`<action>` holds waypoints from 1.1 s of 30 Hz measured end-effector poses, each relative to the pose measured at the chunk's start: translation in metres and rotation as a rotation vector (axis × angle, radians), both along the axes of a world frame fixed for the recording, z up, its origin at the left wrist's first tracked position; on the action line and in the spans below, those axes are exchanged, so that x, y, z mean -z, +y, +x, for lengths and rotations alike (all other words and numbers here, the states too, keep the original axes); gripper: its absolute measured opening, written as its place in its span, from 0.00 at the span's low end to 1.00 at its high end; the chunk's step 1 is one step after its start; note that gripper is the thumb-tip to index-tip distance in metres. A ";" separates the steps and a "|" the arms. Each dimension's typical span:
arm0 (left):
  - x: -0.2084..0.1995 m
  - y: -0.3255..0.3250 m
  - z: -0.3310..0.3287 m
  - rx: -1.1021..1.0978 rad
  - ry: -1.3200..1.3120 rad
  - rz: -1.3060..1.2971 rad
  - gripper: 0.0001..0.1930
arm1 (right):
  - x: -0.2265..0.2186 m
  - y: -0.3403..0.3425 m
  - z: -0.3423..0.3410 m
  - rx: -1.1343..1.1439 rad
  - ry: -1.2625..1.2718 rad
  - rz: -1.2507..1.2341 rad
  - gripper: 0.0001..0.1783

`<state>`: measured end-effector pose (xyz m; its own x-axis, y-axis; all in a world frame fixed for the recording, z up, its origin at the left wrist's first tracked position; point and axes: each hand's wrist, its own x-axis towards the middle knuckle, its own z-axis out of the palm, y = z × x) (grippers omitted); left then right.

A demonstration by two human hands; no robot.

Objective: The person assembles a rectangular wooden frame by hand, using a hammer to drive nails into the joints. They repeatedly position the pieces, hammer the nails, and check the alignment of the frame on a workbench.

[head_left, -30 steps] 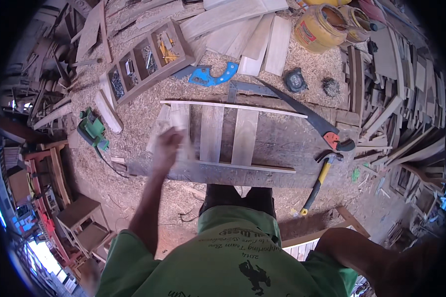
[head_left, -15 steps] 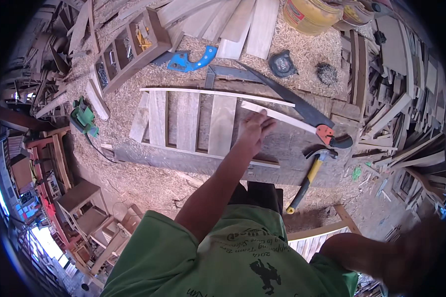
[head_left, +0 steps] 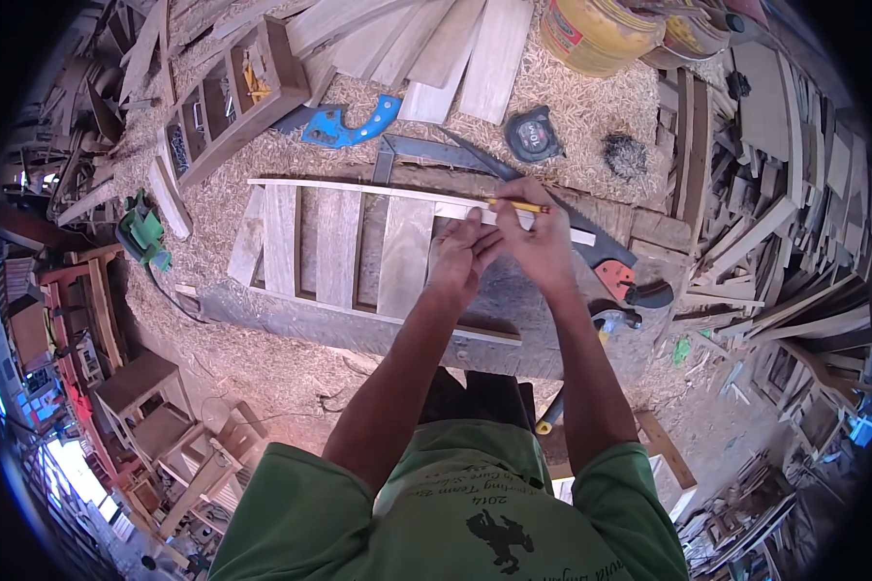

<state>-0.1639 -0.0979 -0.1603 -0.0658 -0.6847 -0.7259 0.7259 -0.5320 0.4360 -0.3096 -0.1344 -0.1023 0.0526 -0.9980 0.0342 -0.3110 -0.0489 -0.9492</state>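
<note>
My left hand (head_left: 458, 258) is closed on a thin pale wooden strip (head_left: 579, 234), its fingertips pinching the strip's left part beside the upper rail (head_left: 329, 187) of a slatted wooden frame. In my right hand (head_left: 539, 237) is a yellow pencil (head_left: 525, 205), lying sideways above the strip, with fingers wrapped round it. Whether the pencil's tip touches wood is hidden by the fingers. Left of my hands, several flat slats (head_left: 335, 247) bridge the upper rail and the lower rail (head_left: 489, 335). Partly behind the strip and my right hand lies a handsaw (head_left: 615, 279) with an orange-and-black handle.
A hammer (head_left: 614, 318) lies partly behind my right forearm. Beyond the frame are a metal square (head_left: 436, 148), a blue saw handle (head_left: 351, 124), a tape measure (head_left: 534, 136) and a yellow bucket (head_left: 601, 39). A compartmented wooden box (head_left: 247, 121) and green power tool (head_left: 143, 234) stand left.
My right hand has come from the lower right to the strip and now holds a pencil. The strip has shifted left, up against the upper rail, with my left hand on it.
</note>
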 end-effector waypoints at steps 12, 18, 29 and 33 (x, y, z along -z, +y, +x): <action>-0.005 -0.004 0.009 0.007 0.034 -0.010 0.36 | 0.016 -0.002 0.000 -0.087 -0.019 0.194 0.10; -0.006 -0.011 0.010 0.005 -0.008 0.029 0.40 | 0.015 -0.003 0.002 -0.065 -0.004 0.166 0.09; -0.008 -0.014 0.011 0.021 0.000 0.067 0.44 | 0.022 -0.005 0.000 -0.089 -0.034 0.222 0.10; -0.009 -0.014 0.011 0.029 -0.006 0.067 0.44 | 0.024 -0.005 0.000 -0.086 -0.004 0.213 0.10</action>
<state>-0.1531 -0.1118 -0.1516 -0.0807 -0.6324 -0.7704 0.7072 -0.5810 0.4028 -0.3093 -0.1391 -0.1258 0.1384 -0.9746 -0.1760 -0.3108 0.1260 -0.9421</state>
